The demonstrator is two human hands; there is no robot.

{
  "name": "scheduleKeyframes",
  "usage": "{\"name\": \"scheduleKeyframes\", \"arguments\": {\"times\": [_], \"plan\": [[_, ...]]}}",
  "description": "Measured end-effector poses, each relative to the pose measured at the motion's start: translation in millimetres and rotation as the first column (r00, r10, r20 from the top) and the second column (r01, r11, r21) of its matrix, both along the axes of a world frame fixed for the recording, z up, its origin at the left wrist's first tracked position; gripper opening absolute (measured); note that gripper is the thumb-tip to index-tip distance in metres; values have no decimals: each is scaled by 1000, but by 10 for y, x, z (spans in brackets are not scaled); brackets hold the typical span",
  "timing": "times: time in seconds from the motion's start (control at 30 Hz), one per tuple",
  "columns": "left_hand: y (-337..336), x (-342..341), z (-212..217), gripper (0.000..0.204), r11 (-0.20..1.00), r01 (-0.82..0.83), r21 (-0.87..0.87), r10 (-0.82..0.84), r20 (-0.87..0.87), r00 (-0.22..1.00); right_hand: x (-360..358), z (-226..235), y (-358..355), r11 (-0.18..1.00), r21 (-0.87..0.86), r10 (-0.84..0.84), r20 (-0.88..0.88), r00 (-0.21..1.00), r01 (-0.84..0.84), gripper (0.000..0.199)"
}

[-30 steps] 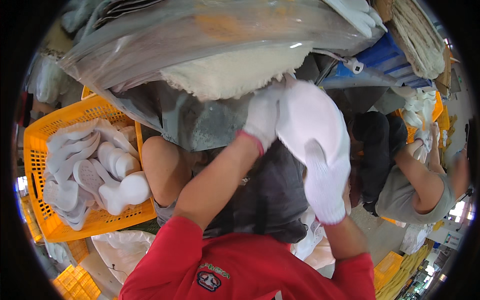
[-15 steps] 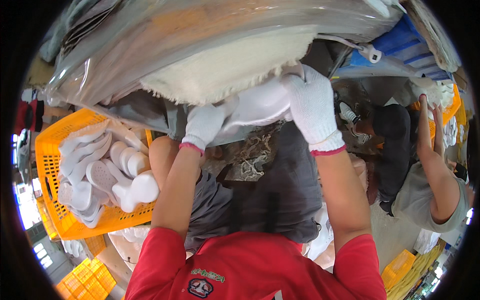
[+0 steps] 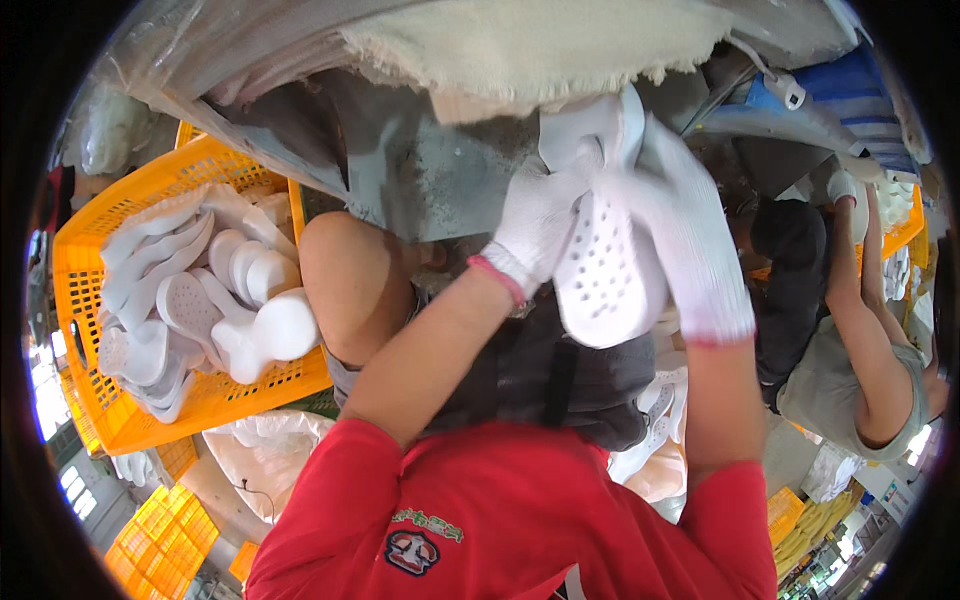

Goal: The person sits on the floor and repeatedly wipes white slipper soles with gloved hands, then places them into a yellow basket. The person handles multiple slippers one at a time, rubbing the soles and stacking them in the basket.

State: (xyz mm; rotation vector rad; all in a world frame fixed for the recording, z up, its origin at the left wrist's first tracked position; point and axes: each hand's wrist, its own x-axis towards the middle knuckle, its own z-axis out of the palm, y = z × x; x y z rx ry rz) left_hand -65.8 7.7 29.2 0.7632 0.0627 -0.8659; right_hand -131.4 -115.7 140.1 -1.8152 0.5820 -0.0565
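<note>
Both gloved: left hand (image 3: 535, 225) and right hand (image 3: 690, 240) clamped on white insole (image 3: 605, 275), steadied from both sides near crate (image 3: 100, 400).

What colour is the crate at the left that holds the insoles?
Orange crate, seen in the head view.

The person wears a red short-sleeved shirt (image 3: 520, 520) with a small printed emblem (image 3: 415, 545) in white, dark and green on the chest. Both forearms are bare. The left hand (image 3: 535, 225) and right hand (image 3: 690, 240) are in white knitted work gloves, each ending in a thin pink-red band at the cuff.
</note>
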Motion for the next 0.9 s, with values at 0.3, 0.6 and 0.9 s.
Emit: {"name": "scheduleKeyframes", "arguments": {"times": [0.3,0.6,0.9], "plan": [[-726,-87,220,56,950,-234,206,254,-79,964,-698,140,-17,890,-293,-298,204,932,349,95],[-910,289,28,45,887,-239,396,249,26,968,-378,-157,-91,811,-398,-307,335,891,429,92],[-1072,906,-653,40,972,-204,118,178,199,964,40,-449,-228,752,-508,-259,357,897,420,82]]}}
